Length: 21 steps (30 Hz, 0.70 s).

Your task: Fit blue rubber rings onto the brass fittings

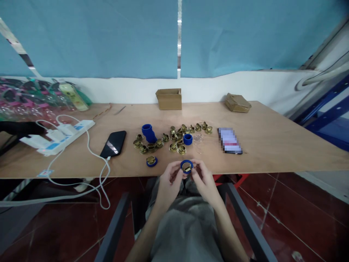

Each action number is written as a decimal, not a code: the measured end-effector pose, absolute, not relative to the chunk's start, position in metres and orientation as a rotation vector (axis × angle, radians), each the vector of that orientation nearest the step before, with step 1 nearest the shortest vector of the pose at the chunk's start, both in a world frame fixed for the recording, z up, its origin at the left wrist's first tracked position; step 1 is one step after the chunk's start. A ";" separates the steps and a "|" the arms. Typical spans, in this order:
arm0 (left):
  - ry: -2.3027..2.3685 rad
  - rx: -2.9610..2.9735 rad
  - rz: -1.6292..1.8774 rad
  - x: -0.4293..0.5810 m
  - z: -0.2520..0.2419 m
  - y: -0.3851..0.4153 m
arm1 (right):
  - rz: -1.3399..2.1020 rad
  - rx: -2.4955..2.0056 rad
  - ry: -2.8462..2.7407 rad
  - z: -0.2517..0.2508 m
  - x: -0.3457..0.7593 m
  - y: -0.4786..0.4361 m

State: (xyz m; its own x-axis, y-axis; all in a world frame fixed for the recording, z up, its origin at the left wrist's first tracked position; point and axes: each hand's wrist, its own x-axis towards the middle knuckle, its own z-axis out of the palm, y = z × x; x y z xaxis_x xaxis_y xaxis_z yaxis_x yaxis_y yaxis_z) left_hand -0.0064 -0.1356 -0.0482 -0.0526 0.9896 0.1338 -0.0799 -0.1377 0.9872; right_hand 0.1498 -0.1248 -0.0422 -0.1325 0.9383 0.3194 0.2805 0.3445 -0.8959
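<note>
1. I see a wooden table (272,145) with a cardboard box (169,99) at its far edge and a black phone (114,143) on the left.
2. A scatter of brass fittings (174,140) lies mid-table, just beyond my hands.
3. My left hand (169,182) and right hand (204,180) meet at the table's near edge, the fingers of both pinched on 1 thing.
4. It is a blue ring (187,166) with brass inside, held between the 2 hands.
</note>
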 end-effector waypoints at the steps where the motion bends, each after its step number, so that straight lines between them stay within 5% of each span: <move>1: 1.109 1.219 1.379 -0.006 -0.047 -0.136 | 0.836 -1.116 -1.632 -0.042 0.150 -0.125; 21: 1.098 1.234 1.389 -0.008 -0.043 -0.138 | 0.938 -1.029 -1.476 -0.048 0.144 -0.125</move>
